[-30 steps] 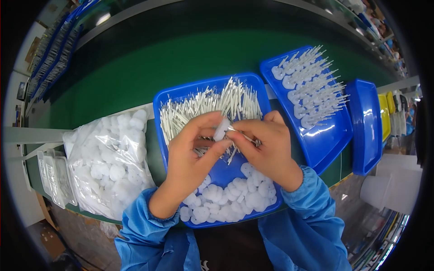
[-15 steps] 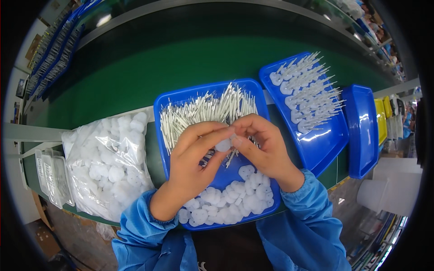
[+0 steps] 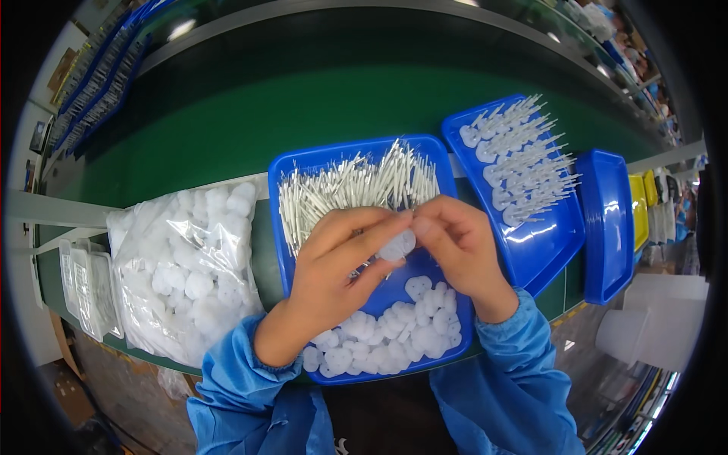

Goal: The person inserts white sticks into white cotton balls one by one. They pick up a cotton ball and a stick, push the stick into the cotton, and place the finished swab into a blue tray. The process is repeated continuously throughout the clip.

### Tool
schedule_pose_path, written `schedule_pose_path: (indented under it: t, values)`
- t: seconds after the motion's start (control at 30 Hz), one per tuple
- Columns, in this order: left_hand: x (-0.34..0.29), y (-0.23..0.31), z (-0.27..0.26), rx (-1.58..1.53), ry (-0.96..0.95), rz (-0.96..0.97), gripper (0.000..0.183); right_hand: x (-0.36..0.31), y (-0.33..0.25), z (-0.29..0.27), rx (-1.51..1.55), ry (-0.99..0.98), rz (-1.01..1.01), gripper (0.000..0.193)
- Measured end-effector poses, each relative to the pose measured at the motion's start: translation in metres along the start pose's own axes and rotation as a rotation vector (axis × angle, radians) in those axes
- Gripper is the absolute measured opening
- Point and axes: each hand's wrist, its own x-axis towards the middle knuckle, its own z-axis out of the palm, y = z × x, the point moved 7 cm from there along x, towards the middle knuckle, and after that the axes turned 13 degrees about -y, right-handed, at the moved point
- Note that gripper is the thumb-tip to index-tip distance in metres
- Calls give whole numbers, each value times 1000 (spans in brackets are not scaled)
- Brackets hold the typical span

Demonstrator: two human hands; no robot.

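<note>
Above the near blue tray (image 3: 276, 227), my left hand (image 3: 334, 254) pinches a translucent white plastic disc (image 3: 397, 246) between thumb and fingers. My right hand (image 3: 464, 246) is closed at the disc's upper right edge, its thumb and forefinger pressed together; whatever they grip is hidden. Behind both hands, the tray's far half holds a heap of thin white sticks (image 3: 334, 193) with fine wire-like ends. Loose white discs (image 3: 379, 341) with small holes are spread over its near half.
Left of the tray lies a clear bag (image 3: 182, 273) full of white discs, beside clear plastic boxes (image 3: 87, 288). A second blue tray (image 3: 542, 254) at right bears rows of discs with sticks standing in them. Further right are stacked blue trays (image 3: 607, 227). The bench (image 3: 303, 98) is green.
Both hands have shifted slightly to the right in the picture. The disc has turned and shows more of its face. My right fingers have closed in at its upper edge.
</note>
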Motion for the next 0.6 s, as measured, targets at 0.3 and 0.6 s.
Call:
schedule_pose_path:
  t: [0.3, 0.6]
  values:
    - [-17, -27, -32, -152, 12, -178, 35, -24, -33, 46, -1467, -290, -406, 16]
    - [-18, -41, -24, -288, 67, -271, 42, -5, -47, 16, -863, -84, -343, 18]
